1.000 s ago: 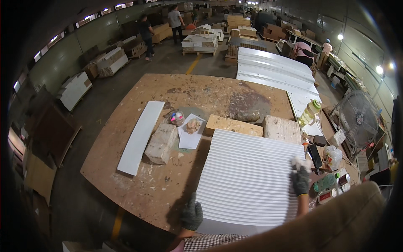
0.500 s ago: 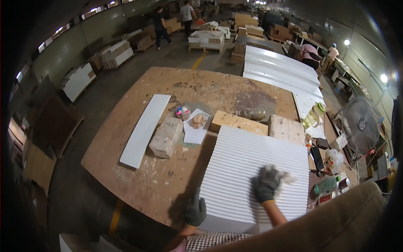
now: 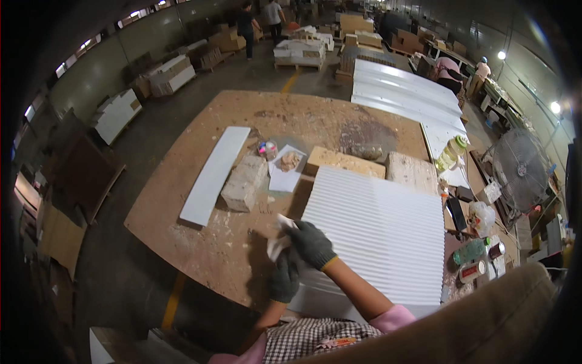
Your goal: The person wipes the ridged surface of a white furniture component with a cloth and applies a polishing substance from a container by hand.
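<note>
One white cloth (image 3: 277, 246) juts leftward over the desk (image 3: 206, 261), above my left hand (image 3: 284, 280), whose grip I cannot tell, from the closed fingers of my right hand (image 3: 313, 244), beside the ribbed white panel (image 3: 379, 236), ribs running sideways, with a red-labelled can (image 3: 470, 271) farther right.

A dull-green wall (image 3: 91, 82) with small bright windows (image 3: 90, 44) runs along the left; yellow painted lines (image 3: 174, 300) mark the dark grey floor (image 3: 162, 127); a round white lamp (image 3: 555, 107) glows at right.
</note>
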The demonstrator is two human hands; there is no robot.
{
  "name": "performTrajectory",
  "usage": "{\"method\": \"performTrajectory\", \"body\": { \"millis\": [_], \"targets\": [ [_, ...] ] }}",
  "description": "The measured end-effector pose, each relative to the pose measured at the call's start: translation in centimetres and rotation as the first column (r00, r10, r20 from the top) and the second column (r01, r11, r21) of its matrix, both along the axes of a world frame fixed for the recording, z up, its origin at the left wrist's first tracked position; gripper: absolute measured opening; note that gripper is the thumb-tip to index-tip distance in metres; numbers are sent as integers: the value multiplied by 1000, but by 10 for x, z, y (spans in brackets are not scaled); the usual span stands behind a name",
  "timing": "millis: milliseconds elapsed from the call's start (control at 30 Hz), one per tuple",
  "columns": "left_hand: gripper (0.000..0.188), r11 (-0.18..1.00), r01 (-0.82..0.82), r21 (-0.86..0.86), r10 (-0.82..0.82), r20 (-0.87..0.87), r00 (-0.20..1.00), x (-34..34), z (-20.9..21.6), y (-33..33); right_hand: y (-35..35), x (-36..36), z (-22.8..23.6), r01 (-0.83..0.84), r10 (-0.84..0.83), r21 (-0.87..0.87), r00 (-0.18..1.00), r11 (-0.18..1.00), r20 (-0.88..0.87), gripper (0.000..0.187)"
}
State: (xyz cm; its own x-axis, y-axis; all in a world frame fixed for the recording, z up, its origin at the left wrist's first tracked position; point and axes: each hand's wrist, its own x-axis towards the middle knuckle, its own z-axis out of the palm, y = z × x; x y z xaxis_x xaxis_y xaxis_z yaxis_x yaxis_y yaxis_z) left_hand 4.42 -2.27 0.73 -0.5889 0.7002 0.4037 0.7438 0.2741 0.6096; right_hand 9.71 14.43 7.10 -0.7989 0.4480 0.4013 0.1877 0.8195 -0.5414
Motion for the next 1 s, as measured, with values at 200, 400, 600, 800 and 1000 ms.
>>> {"method": "performTrajectory", "body": {
  "millis": [200, 400, 600, 800, 1000],
  "targets": [
    [60, 991, 63, -116, -54, 86, 995, 1, -4, -7, 26, 231, -40, 461, -518, 254, 816, 850, 256, 41],
    [72, 957, 125, 263, -279, 698, 660, -21, -18, -10, 49, 392, -17, 765, -778, 161, 587, 624, 224, 24],
    [96, 924, 334, 186, -380, 547, 746, -20, -30, -56, -26, 255, -23, 543, -637, -443, 766, 713, -87, 32],
    [62, 992, 122, -26, -72, 683, 727, -11, -51, -57, -65, 22, -25, 91, -108, 177, 990, 980, 91, 54],
    [44, 997, -81, 17, 67, 416, 907, 9, -53, -29, 15, 27, 10, 274, -279, 138, 960, 952, 18, 47]
  ]
}}
